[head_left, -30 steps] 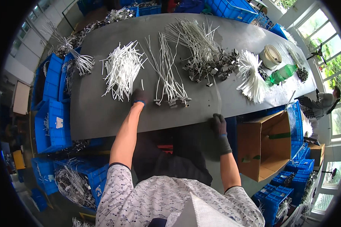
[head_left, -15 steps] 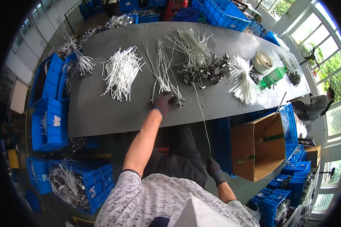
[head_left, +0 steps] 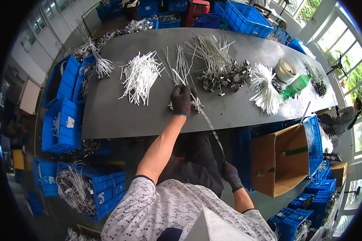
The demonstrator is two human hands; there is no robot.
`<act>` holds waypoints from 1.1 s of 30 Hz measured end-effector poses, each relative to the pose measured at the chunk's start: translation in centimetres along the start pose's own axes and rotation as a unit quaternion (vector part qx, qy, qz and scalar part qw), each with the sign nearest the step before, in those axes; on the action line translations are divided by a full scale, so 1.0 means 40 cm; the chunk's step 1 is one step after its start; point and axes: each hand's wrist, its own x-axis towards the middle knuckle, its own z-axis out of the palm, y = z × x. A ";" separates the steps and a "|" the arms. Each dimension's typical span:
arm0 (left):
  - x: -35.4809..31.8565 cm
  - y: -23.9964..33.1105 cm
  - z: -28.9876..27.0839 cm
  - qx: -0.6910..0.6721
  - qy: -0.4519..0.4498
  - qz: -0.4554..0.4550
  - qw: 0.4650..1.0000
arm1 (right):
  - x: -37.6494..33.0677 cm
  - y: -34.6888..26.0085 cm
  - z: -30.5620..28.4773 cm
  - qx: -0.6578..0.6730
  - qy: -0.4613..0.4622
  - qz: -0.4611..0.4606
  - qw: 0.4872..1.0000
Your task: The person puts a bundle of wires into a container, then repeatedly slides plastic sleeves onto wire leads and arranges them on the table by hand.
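Note:
My left hand [head_left: 181, 101], in a dark glove, is closed at the near middle of the grey table. A short white tube [head_left: 178, 76] sticks out beyond its fingers. Just past it lies a small bunch of thin wires [head_left: 182, 60], with small metal clips [head_left: 198, 105] beside the hand. A long thin silvery wire [head_left: 214, 133] slopes from beside my left hand over the table's edge. Its lower end is in my right hand [head_left: 231, 175], gloved and closed, held low beside my right leg. The fingers of the left hand partly hide the wires under them.
On the table [head_left: 120, 122] are a pile of white tubes [head_left: 141, 78], a heap of clipped wires [head_left: 225, 76], a white fanned bundle [head_left: 266, 90], a bowl [head_left: 284, 70] and a green bottle [head_left: 297, 85]. A cardboard box [head_left: 265, 164] stands right; blue crates [head_left: 62, 124] stand left.
My left hand has moved slightly forward and a white tube now shows at its fingers. The wire's upper end has shifted from the clipped heap to beside that hand. The right hand stays low.

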 end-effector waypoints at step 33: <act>-0.037 -0.110 -0.037 0.038 -0.166 -0.156 0.973 | 0.042 -0.163 -0.116 0.040 0.055 -0.119 0.991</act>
